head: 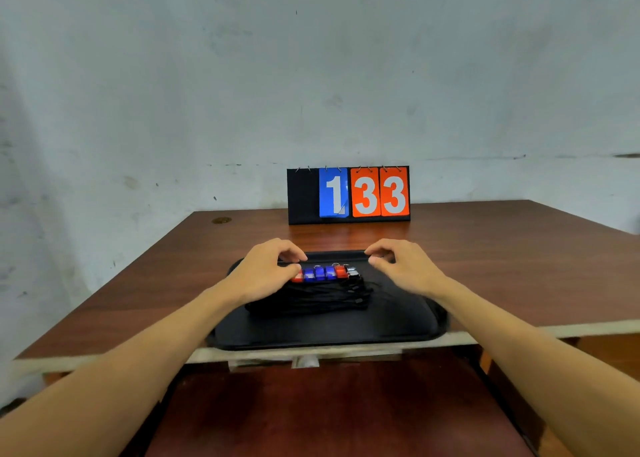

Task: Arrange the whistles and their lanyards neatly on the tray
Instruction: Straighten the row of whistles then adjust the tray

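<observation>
Black lanyards (pixel 311 297), whistles (pixel 323 273) between my hands: left hand (pixel 263 273) curled at row end, grip unclear; right hand (pixel 401 269) loose, empty. Nudge could scatter row.

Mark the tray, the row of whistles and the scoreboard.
tray (pixel 329 330): head view, bare near floor.
row of whistles (pixel 319 272): head view, middle blue one.
scoreboard (pixel 303 197): head view, black left panel.
</observation>
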A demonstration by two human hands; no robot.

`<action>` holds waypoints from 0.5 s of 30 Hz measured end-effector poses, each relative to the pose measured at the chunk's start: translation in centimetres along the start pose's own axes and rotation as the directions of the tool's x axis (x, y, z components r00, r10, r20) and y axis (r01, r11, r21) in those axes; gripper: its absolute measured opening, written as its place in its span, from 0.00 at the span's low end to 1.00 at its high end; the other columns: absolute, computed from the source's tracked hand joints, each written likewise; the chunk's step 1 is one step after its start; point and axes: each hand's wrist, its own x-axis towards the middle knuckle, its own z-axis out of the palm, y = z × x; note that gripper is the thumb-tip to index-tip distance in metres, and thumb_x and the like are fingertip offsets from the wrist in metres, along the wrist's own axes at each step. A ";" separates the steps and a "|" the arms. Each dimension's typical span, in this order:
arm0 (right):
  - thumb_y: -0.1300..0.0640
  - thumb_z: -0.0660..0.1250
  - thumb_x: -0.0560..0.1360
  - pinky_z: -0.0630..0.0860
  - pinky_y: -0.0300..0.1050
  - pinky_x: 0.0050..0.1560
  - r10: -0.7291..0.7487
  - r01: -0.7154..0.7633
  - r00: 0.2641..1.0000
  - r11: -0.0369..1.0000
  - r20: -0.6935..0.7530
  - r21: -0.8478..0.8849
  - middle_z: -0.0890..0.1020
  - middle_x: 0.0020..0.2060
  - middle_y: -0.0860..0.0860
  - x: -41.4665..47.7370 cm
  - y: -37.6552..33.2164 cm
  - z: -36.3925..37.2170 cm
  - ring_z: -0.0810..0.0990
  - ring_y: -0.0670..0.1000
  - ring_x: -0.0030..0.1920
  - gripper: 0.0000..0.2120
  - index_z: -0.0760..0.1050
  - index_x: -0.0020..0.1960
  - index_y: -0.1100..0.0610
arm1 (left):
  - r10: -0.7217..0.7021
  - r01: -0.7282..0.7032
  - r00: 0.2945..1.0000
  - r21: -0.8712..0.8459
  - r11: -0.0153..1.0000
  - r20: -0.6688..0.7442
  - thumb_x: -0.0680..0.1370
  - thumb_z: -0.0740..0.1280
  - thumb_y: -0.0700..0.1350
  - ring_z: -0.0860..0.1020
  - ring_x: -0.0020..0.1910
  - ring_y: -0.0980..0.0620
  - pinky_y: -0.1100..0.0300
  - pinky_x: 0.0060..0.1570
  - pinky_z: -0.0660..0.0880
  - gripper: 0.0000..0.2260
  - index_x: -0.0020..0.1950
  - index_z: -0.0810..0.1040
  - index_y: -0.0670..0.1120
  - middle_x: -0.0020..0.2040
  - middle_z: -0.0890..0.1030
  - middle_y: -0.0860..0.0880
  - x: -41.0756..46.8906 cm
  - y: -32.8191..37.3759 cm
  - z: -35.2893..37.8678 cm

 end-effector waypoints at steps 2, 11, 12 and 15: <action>0.56 0.64 0.78 0.67 0.29 0.46 0.018 -0.018 0.999 1.000 -0.029 0.000 0.80 0.52 0.48 -1.0 -0.4 0.0 0.77 0.44 0.50 0.11 0.77 0.59 0.54 | -0.027 0.026 0.998 -0.015 1.000 -0.049 0.76 0.66 0.40 0.76 0.52 0.56 0.65 0.53 0.67 0.07 0.49 0.78 0.52 0.52 0.79 0.51 -0.9 0.0 -0.1; 0.62 0.63 0.77 0.71 0.38 0.51 0.146 -0.163 0.971 0.984 -0.191 -0.076 0.78 0.54 0.53 -4.2 0.4 -0.4 0.75 0.47 0.48 0.10 0.78 0.56 0.57 | -0.289 0.288 0.912 -0.046 0.956 -0.291 0.77 0.62 0.41 0.76 0.49 0.49 0.53 0.55 0.74 0.07 0.49 0.77 0.51 0.55 0.74 0.47 -3.7 -3.2 -0.8; 0.63 0.63 0.76 0.71 0.39 0.52 0.174 -0.194 0.967 0.977 -0.186 -0.094 0.78 0.54 0.54 -4.4 0.8 -0.6 0.75 0.48 0.48 0.11 0.77 0.57 0.57 | -0.331 0.330 0.897 -0.055 0.942 -0.292 0.77 0.62 0.41 0.77 0.51 0.47 0.49 0.57 0.74 0.07 0.50 0.76 0.51 0.58 0.74 0.45 -3.9 -3.7 -0.7; 0.62 0.64 0.75 0.72 0.43 0.53 0.265 -0.283 0.954 0.950 -0.138 -0.134 0.76 0.57 0.57 -4.6 1.8 -0.6 0.75 0.51 0.50 0.13 0.75 0.59 0.59 | -0.446 0.467 0.855 0.020 0.884 -0.264 0.77 0.62 0.42 0.71 0.62 0.41 0.48 0.63 0.70 0.12 0.60 0.74 0.45 0.65 0.66 0.41 -4.3 -5.1 -0.3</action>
